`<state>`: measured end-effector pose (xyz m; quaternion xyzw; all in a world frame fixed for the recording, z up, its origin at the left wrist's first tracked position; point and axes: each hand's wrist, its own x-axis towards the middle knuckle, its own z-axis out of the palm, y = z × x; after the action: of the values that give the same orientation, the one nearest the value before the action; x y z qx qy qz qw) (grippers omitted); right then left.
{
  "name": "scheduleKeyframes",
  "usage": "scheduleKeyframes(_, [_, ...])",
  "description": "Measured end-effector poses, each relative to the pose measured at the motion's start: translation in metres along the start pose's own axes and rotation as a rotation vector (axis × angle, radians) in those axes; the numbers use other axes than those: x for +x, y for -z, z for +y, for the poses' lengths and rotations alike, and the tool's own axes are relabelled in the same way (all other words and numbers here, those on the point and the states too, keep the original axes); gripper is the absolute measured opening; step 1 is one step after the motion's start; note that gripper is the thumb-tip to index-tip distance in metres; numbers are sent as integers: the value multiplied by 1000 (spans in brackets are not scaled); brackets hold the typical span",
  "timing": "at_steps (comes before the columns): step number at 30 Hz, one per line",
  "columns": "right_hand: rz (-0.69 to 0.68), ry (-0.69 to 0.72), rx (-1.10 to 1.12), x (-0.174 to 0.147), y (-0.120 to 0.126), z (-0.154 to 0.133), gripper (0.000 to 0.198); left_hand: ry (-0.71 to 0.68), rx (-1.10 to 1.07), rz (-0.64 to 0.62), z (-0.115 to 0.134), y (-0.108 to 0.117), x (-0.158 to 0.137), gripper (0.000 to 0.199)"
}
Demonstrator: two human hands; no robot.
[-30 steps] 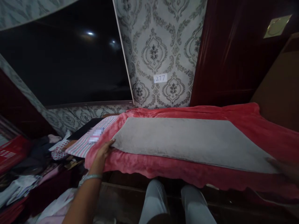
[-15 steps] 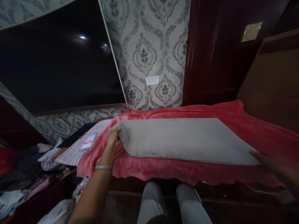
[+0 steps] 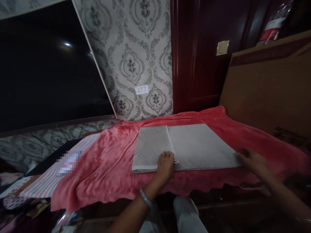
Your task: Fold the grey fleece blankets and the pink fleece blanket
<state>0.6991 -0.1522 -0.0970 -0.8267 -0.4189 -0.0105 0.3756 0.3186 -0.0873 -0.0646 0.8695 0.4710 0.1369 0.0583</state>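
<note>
A grey cloth (image 3: 194, 145) lies on a red fleece blanket (image 3: 102, 165) spread over a table. Its left part is folded over onto the rest, with the folded flap (image 3: 150, 145) lying flat. My left hand (image 3: 165, 166) rests on the front edge of that flap, fingers pinching its corner. My right hand (image 3: 252, 160) grips the right front corner of the grey cloth. A silver bangle sits on my left wrist.
A dark screen (image 3: 43, 64) leans on the patterned wall with a "277" label (image 3: 141, 89). A striped cloth (image 3: 48, 178) lies left of the blanket, over mixed clothes. A wooden board (image 3: 267, 90) and dark red door (image 3: 199, 58) stand at right. My knees (image 3: 184, 213) are below.
My left hand carried the grey cloth's left end rightwards and laid it over the middle. My right hand stayed at the right corner. The view swung to the right.
</note>
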Motion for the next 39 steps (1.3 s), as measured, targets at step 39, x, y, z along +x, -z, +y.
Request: scheduleKeyframes(39, [-429,245,136,9,-190,-251,57,-188,293,214,-11,-30,-32,37])
